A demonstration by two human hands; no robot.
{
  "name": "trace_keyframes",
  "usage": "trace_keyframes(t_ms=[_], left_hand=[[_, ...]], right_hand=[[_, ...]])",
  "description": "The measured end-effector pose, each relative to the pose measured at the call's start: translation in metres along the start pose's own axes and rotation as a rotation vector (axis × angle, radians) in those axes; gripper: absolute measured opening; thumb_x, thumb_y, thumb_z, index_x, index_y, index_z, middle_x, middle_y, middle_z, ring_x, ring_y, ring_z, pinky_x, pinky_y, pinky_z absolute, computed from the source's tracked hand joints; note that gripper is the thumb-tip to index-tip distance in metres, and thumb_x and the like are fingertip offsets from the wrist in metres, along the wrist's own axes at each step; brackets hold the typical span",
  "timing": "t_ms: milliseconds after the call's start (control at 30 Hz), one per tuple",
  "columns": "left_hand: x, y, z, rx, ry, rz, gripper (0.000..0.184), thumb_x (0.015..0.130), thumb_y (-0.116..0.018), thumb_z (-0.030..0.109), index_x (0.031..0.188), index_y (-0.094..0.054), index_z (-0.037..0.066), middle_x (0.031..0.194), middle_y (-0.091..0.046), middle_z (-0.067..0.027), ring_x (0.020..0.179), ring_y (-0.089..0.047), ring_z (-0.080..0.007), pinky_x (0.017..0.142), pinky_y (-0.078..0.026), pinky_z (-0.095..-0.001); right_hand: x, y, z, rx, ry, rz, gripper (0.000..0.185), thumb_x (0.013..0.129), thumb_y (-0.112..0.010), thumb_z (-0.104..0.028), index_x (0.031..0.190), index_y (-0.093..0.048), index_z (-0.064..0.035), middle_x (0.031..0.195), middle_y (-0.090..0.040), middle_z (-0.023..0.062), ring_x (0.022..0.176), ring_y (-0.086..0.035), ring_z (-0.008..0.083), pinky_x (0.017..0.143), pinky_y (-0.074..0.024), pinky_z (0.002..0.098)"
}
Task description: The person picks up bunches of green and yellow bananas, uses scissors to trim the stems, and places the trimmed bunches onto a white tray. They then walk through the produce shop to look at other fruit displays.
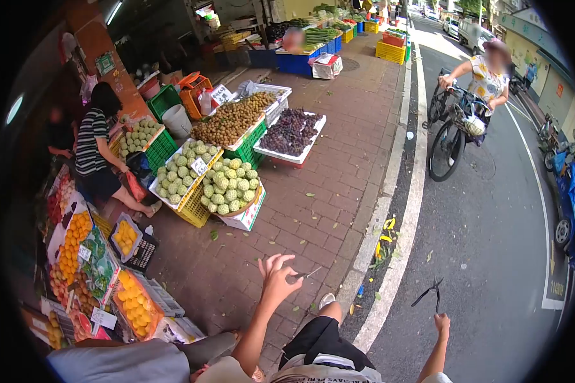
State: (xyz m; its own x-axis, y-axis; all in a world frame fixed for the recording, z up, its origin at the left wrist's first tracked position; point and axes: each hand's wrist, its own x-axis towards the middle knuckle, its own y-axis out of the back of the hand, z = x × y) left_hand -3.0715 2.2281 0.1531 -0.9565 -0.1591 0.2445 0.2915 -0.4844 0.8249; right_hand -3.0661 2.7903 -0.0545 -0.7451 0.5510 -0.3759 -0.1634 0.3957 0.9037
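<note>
My left hand (280,279) is raised over the brick pavement, thumb and fingers pinched on a small tool with a thin pointed metal tip (312,272). Its dark rear part is mostly covered by my fingers, so I cannot tell its exact kind. Out over the road, my right hand (442,322) is closed around one end of a dark, forked, scissor-like tool (436,288). The tool's arms are spread apart, one reaching left and the others upward. Neither tool touches the fruit.
Green custard apples (230,185), longans (233,120) and dark grapes (291,133) fill trays ahead. Mangoes (133,300) lie at lower left. A person in a striped top (92,143) bends by the stall. Another person with a bicycle (450,140) is on the road. A kerb (364,242) divides pavement from road.
</note>
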Motion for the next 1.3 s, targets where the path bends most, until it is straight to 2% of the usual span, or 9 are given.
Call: trace_keyframes(t_ms=[67,333,733,800,867,1000,1067,1233,1300], left_hand=[[0.043,0.003,-0.004,0.025,0.015,0.043,0.02,0.054,-0.067,0.022,0.055,-0.051,0.009,0.104,-0.046,0.0035,0.106,-0.033,-0.0217,0.091,-0.009,-0.056],[0.237,-0.019,-0.008,0.063,0.101,0.095,0.02,0.055,-0.068,0.025,0.057,-0.056,0.009,0.101,-0.047,0.0045,0.103,-0.035,-0.0186,0.092,-0.007,-0.0554],[0.453,-0.086,-0.049,0.016,0.245,0.297,0.02,0.057,-0.067,0.023,0.057,-0.056,0.006,0.096,-0.051,-0.0004,0.093,-0.041,-0.0235,0.084,-0.028,-0.0376],[0.487,-0.093,-0.057,0.056,0.252,0.327,0.02,0.056,-0.067,0.023,0.056,-0.056,0.006,0.094,-0.051,-0.0005,0.09,-0.042,-0.0237,0.082,-0.029,-0.0367],[0.518,-0.109,-0.08,0.053,0.302,0.312,0.021,0.057,-0.067,0.023,0.057,-0.055,0.006,0.095,-0.05,0.0001,0.09,-0.042,-0.0233,0.082,-0.028,-0.0378],[0.592,-0.129,-0.105,0.098,0.368,0.345,0.022,0.056,-0.068,0.02,0.058,-0.054,0.003,0.092,-0.052,-0.0045,0.087,-0.045,-0.0242,0.075,-0.034,-0.0337],[0.623,-0.152,-0.145,0.043,0.479,0.342,0.022,0.055,-0.067,0.026,0.056,-0.054,0.007,0.092,-0.05,0.0039,0.092,-0.042,-0.0206,0.086,-0.022,-0.0439],[0.728,-0.165,-0.179,0.19,0.658,0.303,0.021,0.056,-0.066,0.028,0.057,-0.056,0.009,0.091,-0.047,0.0091,0.094,-0.041,-0.0191,0.087,-0.018,-0.0553],[0.766,-0.173,-0.194,0.188,0.717,0.262,0.02,0.057,-0.065,0.031,0.058,-0.059,0.012,0.09,-0.046,0.0096,0.095,-0.04,-0.0186,0.087,-0.015,-0.0579]], right_hand=[[0.045,-0.007,-0.004,0.02,0.039,-0.148,0.029,0.067,-0.051,-0.03,0.075,-0.06,-0.003,0.08,-0.059,0.014,0.077,-0.056,0.0265,0.071,-0.0418,0.0393],[0.136,0.004,-0.284,-0.201,-0.026,-0.507,0.043,0.065,-0.05,-0.041,0.092,-0.051,-0.0077,0.099,-0.048,0.0114,0.093,-0.044,0.0261,0.078,-0.0357,0.044],[0.274,0.014,-0.389,-0.5,-0.217,-0.646,0.071,0.063,-0.049,-0.058,0.118,-0.038,-0.0147,0.126,-0.03,0.0077,0.116,-0.027,0.0256,0.089,-0.0265,0.0511],[0.289,0.084,-0.486,-0.334,-0.213,-0.725,0.061,0.068,-0.05,-0.041,0.121,-0.033,-0.0157,0.133,-0.011,0.0089,0.122,-0.01,0.0314,0.086,-0.0156,0.0626],[0.337,0.083,-0.539,-0.271,-0.058,-0.611,0.052,0.067,-0.051,-0.038,0.114,-0.043,-0.0194,0.131,-0.018,0.0099,0.121,-0.013,0.0321,0.08,-0.0126,0.0683],[0.446,0.05,-0.612,-0.333,0.231,-0.5,0.044,0.067,-0.047,-0.035,0.102,-0.054,-0.0092,0.114,-0.041,0.0202,0.114,-0.028,0.0363,0.092,-0.0244,0.0459],[0.464,0.058,-0.648,-0.356,0.272,-0.477,0.043,0.067,-0.046,-0.034,0.099,-0.055,-0.0073,0.11,-0.045,0.0198,0.113,-0.029,0.0354,0.091,-0.0251,0.0465],[0.525,0.072,-0.693,-0.383,0.217,-0.585,0.041,0.068,-0.05,-0.041,0.092,-0.058,-0.0078,0.099,-0.053,0.0164,0.094,-0.05,0.0279,0.077,-0.0393,0.0391],[0.544,0.077,-0.708,-0.344,0.11,-0.685,0.04,0.069,-0.049,-0.041,0.092,-0.058,-0.0099,0.104,-0.05,0.0149,0.096,-0.048,0.0307,0.077,-0.0384,0.042]])
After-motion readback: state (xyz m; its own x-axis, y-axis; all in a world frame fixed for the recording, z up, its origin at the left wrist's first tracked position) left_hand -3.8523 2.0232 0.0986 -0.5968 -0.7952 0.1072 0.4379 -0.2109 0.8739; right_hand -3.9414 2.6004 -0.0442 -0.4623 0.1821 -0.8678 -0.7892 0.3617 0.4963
